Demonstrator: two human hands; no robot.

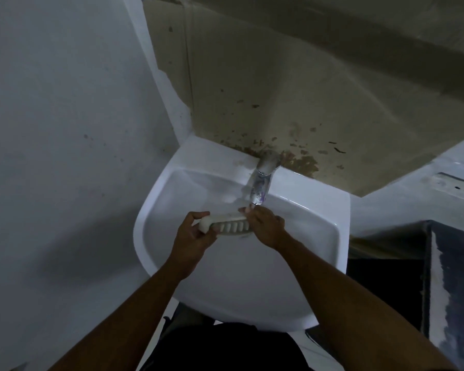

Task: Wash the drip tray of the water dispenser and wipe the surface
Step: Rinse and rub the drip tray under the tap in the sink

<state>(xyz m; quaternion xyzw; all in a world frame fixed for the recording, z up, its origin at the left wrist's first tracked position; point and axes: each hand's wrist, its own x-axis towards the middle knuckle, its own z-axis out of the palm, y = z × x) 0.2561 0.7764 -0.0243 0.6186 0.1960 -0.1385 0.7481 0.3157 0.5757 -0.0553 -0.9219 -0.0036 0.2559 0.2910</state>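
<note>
We hold the drip tray (pixel 227 224) over the bowl of a white sink (pixel 156 210), a little toward 12 o'clock from the bowl's middle and just at 6 o'clock of the tap (pixel 261 180). The tray is a pale, long piece that lies crosswise from 9 to 3 o'clock, and its ribbed face is turned toward us.

Our left hand (pixel 194 232) grips the tray's 9 o'clock end. The thumb lies over the upper edge and the fingers curl round the near side. Our right hand (pixel 267 223) has its back toward us and closes over the 3 o'clock end, the fingers bent across the tray. Their tips sit right under the tap's spout. Both of our hands are thus closed on the tray, neither one spread flat. We cannot tell whether water is running from the spout, as the picture is dim and blurred there.

The chrome tap stands on the sink's rim at 12 o'clock. Behind it rises a dull beige wall (pixel 279 89) with brown flecks and stains, thickest just beside the tap's base. A plain grey wall (pixel 51 129) fills the 9 o'clock side. At 3 o'clock of the sink a white ledge (pixel 426 178) runs off to the edge, and below it, toward 4 o'clock, lies something dark blue (pixel 458 263) that we cannot make out.
</note>
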